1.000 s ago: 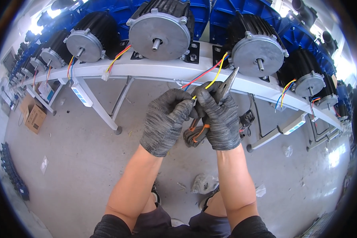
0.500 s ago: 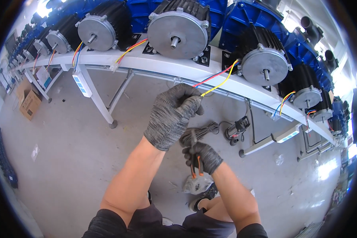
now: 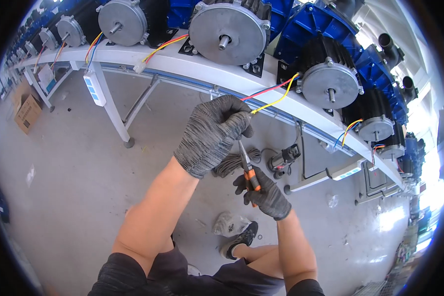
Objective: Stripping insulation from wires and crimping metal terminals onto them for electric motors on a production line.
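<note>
My left hand [image 3: 214, 135], in a grey knitted glove, pinches the ends of several wires below the white bench's edge. A yellow wire [image 3: 277, 102] and a red wire [image 3: 269, 91], with a blue one beside it, run from there to a black motor [image 3: 329, 85] with a round silver end plate. Lower and to the right, my gloved right hand [image 3: 269, 197] grips long-nosed pliers [image 3: 250, 173] with orange and black handles. Their jaws point up, close under the left hand's fingertips. The wire tips are hidden behind my left fingers.
Similar motors [image 3: 227, 33] line the white bench [image 3: 175, 65], with blue housings [image 3: 311, 27] behind. On the floor are a coiled cable [image 3: 229, 165], a small black-and-grey machine [image 3: 284, 157], a clear plastic bag [image 3: 230, 223] near my shoe and a cardboard box [image 3: 27, 112]. A power strip [image 3: 94, 89] hangs on a bench leg.
The pliers have swung round in my right hand, from handles downward to jaws pointing up near the left hand. My left hand keeps its pinch on the wires. The view has shifted slightly.
</note>
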`<action>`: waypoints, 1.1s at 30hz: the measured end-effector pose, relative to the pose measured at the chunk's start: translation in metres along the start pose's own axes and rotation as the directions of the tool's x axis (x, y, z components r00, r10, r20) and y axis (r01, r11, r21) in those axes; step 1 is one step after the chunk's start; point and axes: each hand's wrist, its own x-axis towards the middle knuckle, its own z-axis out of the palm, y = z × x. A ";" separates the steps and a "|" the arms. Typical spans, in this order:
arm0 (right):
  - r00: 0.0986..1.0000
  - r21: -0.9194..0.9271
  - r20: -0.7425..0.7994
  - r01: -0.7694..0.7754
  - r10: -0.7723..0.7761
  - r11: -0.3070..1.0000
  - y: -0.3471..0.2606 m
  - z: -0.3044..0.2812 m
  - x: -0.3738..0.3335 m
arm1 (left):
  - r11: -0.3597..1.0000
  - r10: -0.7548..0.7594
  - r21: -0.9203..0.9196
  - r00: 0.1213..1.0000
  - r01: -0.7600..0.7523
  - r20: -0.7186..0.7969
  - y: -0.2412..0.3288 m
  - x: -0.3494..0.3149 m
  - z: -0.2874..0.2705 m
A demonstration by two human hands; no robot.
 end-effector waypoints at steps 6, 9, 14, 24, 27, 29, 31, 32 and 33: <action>0.961 -0.052 -0.256 0.091 -0.102 0.994 -0.006 -0.015 -0.008 | 1.000 -0.018 -0.016 1.000 0.018 0.024 -0.002 0.002 0.000; 0.903 -0.108 -0.310 0.280 -0.299 0.954 -0.017 -0.026 -0.009 | 1.000 -0.018 0.008 1.000 0.018 0.019 0.002 0.002 0.003; 0.789 -0.625 -0.270 0.293 -0.552 0.724 -0.032 -0.034 0.002 | 1.000 -0.012 0.008 1.000 0.012 0.012 0.003 0.001 0.001; 0.764 -0.659 -0.199 0.359 -0.614 0.661 -0.049 -0.036 0.015 | 1.000 -0.024 0.005 0.999 0.024 0.042 0.005 0.002 0.001; 0.784 -0.641 -0.201 0.348 -0.588 0.684 -0.055 -0.035 0.015 | 1.000 -0.027 0.010 0.998 0.026 0.056 0.005 0.001 0.001; 0.746 -0.726 -0.156 0.358 -0.647 0.588 -0.055 -0.036 0.017 | 1.000 -0.023 0.005 0.998 0.023 0.064 0.003 0.001 0.000; 0.747 -0.727 -0.146 0.363 -0.649 0.582 -0.056 -0.038 0.018 | 1.000 -0.020 -0.001 0.997 0.020 0.072 0.003 0.001 -0.001; 0.747 -0.729 -0.137 0.368 -0.650 0.577 -0.057 -0.038 0.018 | 1.000 -0.024 -0.017 0.997 0.025 0.072 0.004 0.001 -0.001; 0.747 -0.729 -0.138 0.368 -0.650 0.577 -0.056 -0.038 0.019 | 0.999 -0.028 -0.034 0.997 0.030 0.072 0.004 0.001 -0.001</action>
